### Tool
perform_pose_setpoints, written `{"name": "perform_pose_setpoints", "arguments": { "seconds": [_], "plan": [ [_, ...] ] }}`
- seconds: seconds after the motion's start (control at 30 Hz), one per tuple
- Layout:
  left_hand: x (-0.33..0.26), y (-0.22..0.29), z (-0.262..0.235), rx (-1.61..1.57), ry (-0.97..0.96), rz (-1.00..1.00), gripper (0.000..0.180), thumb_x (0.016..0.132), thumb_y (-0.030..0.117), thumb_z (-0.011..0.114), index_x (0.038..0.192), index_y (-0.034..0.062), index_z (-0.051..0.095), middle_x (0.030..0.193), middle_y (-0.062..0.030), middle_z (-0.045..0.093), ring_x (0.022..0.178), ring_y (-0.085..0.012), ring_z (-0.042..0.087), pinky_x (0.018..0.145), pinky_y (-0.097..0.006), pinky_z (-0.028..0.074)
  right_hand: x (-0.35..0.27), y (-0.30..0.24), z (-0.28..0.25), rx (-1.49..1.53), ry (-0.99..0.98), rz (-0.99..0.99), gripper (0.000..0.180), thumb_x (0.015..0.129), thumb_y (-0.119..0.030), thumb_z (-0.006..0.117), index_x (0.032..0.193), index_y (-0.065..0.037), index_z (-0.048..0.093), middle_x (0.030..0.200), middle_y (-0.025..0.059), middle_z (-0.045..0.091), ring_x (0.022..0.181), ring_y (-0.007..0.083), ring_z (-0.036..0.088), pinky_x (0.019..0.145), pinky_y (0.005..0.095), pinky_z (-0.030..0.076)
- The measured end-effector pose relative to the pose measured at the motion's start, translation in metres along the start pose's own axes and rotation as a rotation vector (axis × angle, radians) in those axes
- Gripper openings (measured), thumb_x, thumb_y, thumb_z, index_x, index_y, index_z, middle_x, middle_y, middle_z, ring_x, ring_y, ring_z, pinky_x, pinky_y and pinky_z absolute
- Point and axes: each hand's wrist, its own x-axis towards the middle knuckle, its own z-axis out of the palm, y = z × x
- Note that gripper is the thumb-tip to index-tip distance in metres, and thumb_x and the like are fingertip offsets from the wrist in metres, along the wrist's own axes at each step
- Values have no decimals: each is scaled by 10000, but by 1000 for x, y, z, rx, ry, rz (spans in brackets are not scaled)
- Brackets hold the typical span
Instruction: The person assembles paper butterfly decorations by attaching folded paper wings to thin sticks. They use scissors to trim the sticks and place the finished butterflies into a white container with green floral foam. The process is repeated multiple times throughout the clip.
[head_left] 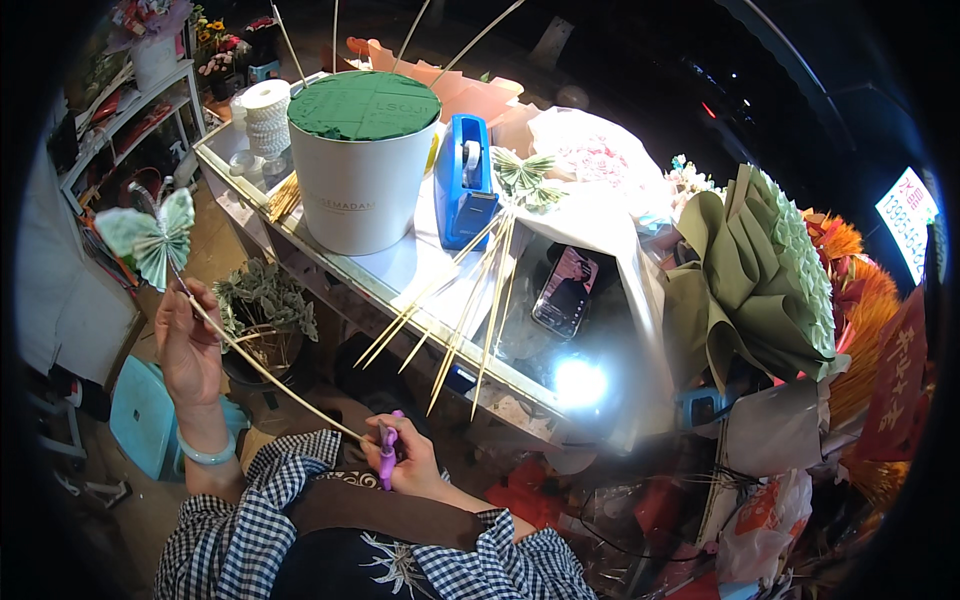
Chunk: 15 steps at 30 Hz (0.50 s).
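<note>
Head view: left hand (186, 345) raised, fingers pinching a thin wooden stick (262, 368) topped by a folded paper fan (152, 237). Right hand (408, 460), low near the lap, closed around purple scissors (386, 456) at the stick's lower end. White bucket (360, 185) and blue tape dispenser (463, 180) stand on the tabletop (400, 270).

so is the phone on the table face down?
No. The phone lies face up on the table, its lit screen showing beside the loose sticks.
</note>
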Motion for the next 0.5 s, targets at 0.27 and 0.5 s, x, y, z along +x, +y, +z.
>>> {"name": "perform_pose_setpoints", "arguments": {
  "seconds": [0.27, 0.5],
  "plan": [
    [-6, 2, 10, 245, -198, 77, 527, 860, 275, 629, 1249, -17, 426, 1109, -127, 541, 952, -180, 544, 754, -262, 459, -4, -7, -32, -343, 27, -309, 404, 710, 16, 708, 1081, -17, 551, 797, 83, 624, 681, 180, 615, 618, 263, 476],
    [-7, -3, 10, 7, -91, 6, 360, 912, 234, 549, 1171, -8, 482, 1022, -106, 591, 888, -175, 577, 736, -270, 476, -25, -6, -50, -487, 136, -313, 408, 668, 32, 735, 1039, -25, 575, 792, 83, 625, 681, 175, 622, 606, 262, 476]
  ]
}}
